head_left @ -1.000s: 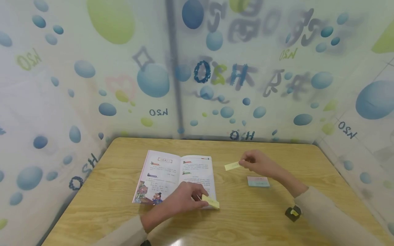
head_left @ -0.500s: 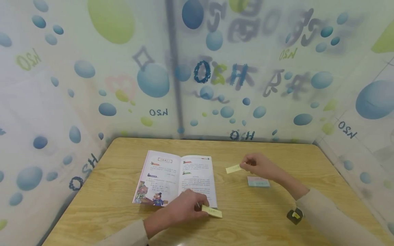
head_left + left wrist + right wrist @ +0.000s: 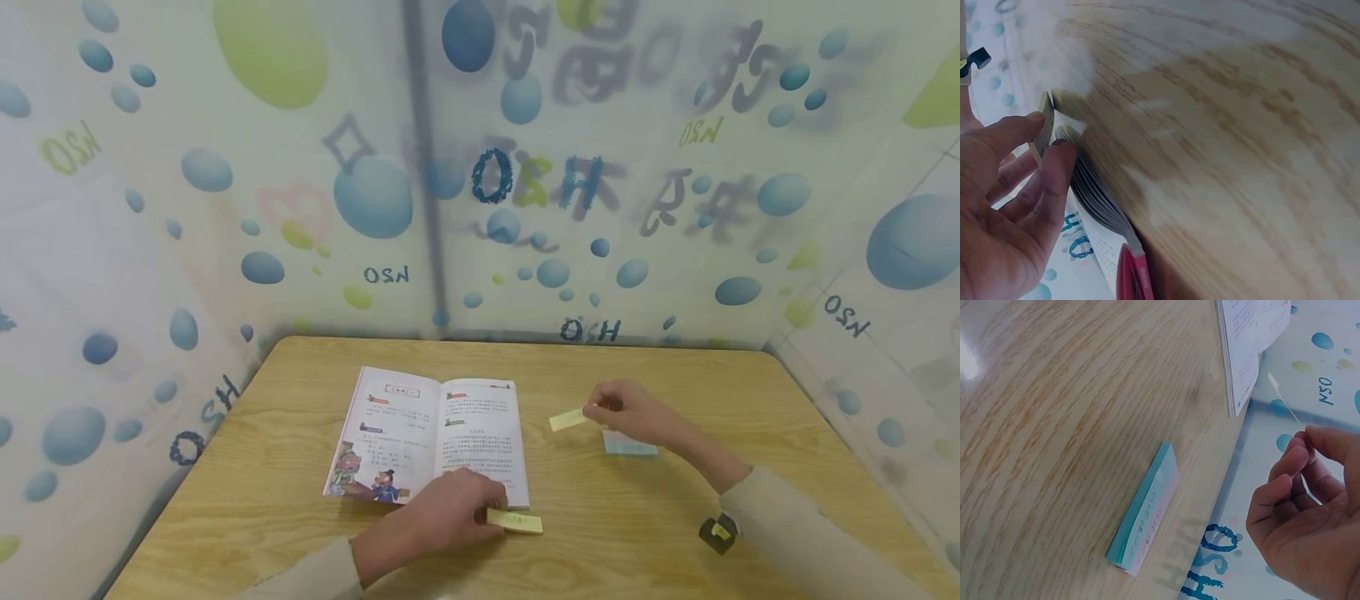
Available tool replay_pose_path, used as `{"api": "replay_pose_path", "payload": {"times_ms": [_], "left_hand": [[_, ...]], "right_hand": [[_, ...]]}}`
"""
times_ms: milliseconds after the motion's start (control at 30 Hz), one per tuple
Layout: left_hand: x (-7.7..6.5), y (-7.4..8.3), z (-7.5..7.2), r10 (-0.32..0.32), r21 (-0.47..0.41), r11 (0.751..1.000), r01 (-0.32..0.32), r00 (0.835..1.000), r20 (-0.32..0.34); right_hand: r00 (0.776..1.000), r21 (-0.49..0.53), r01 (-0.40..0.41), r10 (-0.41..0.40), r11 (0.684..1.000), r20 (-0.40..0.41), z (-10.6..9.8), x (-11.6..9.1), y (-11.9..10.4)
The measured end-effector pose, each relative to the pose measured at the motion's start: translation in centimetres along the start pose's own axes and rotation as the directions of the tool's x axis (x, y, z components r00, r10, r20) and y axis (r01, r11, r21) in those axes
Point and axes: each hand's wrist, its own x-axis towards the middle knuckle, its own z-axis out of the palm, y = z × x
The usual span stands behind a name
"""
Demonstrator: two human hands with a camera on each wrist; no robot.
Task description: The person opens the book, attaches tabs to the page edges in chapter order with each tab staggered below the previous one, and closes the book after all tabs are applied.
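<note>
yellow pad [image 3: 517, 522], wood-grained table [image 3: 600, 550]

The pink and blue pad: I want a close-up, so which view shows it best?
Right wrist: the pad shows large and unobstructed. Head shows it small, partly behind the right hand; left wrist misses it.

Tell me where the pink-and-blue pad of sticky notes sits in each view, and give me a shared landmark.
Head: the pink-and-blue pad lies right of centre, just below the right hand.
Left wrist: not in it.
Right wrist: the pad slants below centre, left of that hand.
Shared landmark: the open book, below centre in head, lower left in left wrist, top right in right wrist.
</note>
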Motion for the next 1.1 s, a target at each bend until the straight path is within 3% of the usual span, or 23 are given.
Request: {"api": "replay_pose_path", "payload": {"times_ms": [167, 333, 433, 633, 800, 1000, 1100], "left_hand": [[-0.1, 0.4, 0.1, -0.004, 0.068, 0.998, 0.004, 1.000, 0.002], [-0.1, 0.3, 0.1, 0.018, 0.118, 0.993, -0.011, 0.998, -0.059], [0.0, 0.1, 0.0, 0.008, 0.080, 0.997, 0.000, 0.996, -0.092], [0.6, -0.4, -0.9, -0.069, -0.100, 0.993, 0.057, 0.989, -0.127], [1.5, -0.5, -1.3, -0.123, -0.178, 0.980, 0.085, 0.968, -0.218], [3.0, -0.4, -1.7, -0.185, -0.220, 0.969, 0.115, 0.924, -0.334], [3.5, -0.4, -1.9, -0.231, -0.245, 0.958, 0.147, 0.904, -0.361]], "right_hand": [[1.000, 0.008, 0.018, -0.018, 1.000, 0.016, 0.3, 0.0, 0.2], [0.999, 0.023, 0.027, -0.027, 0.999, 0.027, 0.6, -0.1, 0.5], [0.999, 0.031, 0.019, -0.019, 0.999, 0.028, 0.8, -0.1, 0.6], [1.000, 0.028, 0.011, -0.011, 1.000, -0.006, 1.4, -0.2, 0.5], [0.999, 0.045, 0.026, -0.024, 0.999, -0.037, 2.4, -0.1, 0.2], [0.997, 0.084, 0.021, -0.014, 0.996, -0.079, 3.8, 0.0, -0.3], [0.995, 0.121, 0.027, -0.015, 0.992, -0.096, 4.4, 0.0, -0.9]]}}
